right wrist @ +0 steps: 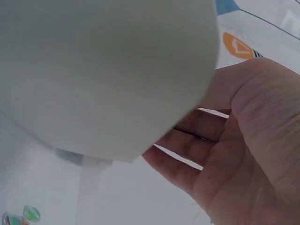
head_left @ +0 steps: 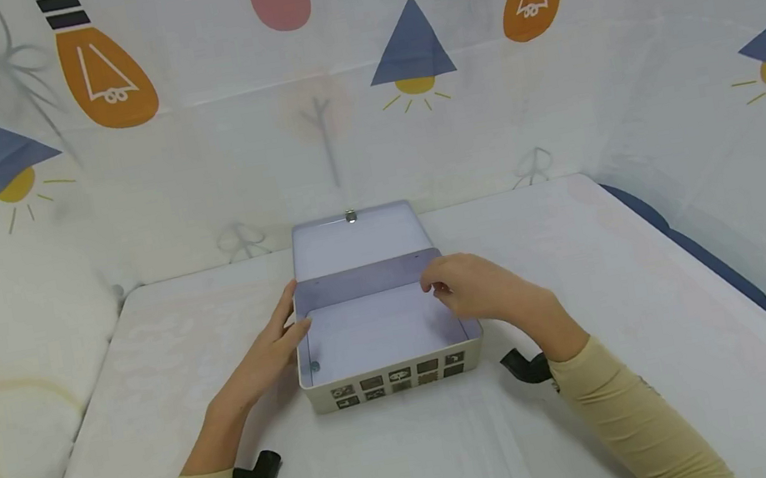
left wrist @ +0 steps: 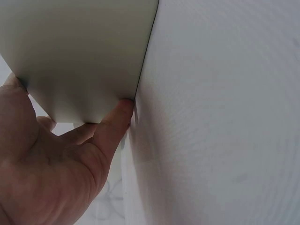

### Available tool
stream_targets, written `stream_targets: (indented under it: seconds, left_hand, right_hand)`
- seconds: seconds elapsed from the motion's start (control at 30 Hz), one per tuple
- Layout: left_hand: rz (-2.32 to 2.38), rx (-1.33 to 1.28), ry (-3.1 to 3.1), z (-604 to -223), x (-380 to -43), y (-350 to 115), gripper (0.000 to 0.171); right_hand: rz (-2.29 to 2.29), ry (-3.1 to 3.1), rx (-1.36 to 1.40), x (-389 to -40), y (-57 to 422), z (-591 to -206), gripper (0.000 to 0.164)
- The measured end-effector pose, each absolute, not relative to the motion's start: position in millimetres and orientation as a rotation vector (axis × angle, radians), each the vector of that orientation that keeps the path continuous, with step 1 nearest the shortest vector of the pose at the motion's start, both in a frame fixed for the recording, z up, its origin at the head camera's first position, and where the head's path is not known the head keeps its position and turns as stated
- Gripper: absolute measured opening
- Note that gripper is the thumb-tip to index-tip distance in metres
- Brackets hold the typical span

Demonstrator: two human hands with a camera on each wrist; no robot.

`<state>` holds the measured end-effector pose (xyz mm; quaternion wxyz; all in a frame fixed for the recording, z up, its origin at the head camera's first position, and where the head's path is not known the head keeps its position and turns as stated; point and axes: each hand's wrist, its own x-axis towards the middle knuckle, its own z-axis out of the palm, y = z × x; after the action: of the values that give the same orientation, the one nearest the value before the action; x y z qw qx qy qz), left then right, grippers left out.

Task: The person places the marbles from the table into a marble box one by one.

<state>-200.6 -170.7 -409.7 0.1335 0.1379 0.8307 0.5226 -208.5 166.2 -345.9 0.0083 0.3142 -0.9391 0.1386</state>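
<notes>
An open tin box (head_left: 387, 331) with a pale inside and a row of small dark square pictures on its front sits on the table. Its hinged lid (head_left: 361, 241) leans back, a metal clasp at the top edge. My left hand (head_left: 269, 366) holds the left wall, thumb over the rim and fingers along the outside to the far corner. Over the right wall reaches my right hand (head_left: 483, 290), fingers bent down inside the box; I cannot tell whether they pinch anything. Small glass marbles (right wrist: 32, 213) with green in them show in the right wrist view, near the box's front left corner.
The box stands on a white-covered table (head_left: 392, 474). Behind it hangs a white cloth (head_left: 225, 155) printed with lamps and bulbs. A dark blue edge (head_left: 740, 281) runs along the table's right side. Black wrist mounts (head_left: 258, 473) sit at both cuffs.
</notes>
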Motion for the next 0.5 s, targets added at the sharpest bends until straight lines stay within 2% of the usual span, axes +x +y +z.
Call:
stream_targets:
  seconds: [0.5]
  left_hand:
    - [1.524, 0.403, 2.394, -409, -201, -172, 0.071]
  right_hand:
    - [0.502, -2.845, 0.892, -213, 190, -331, 0.022]
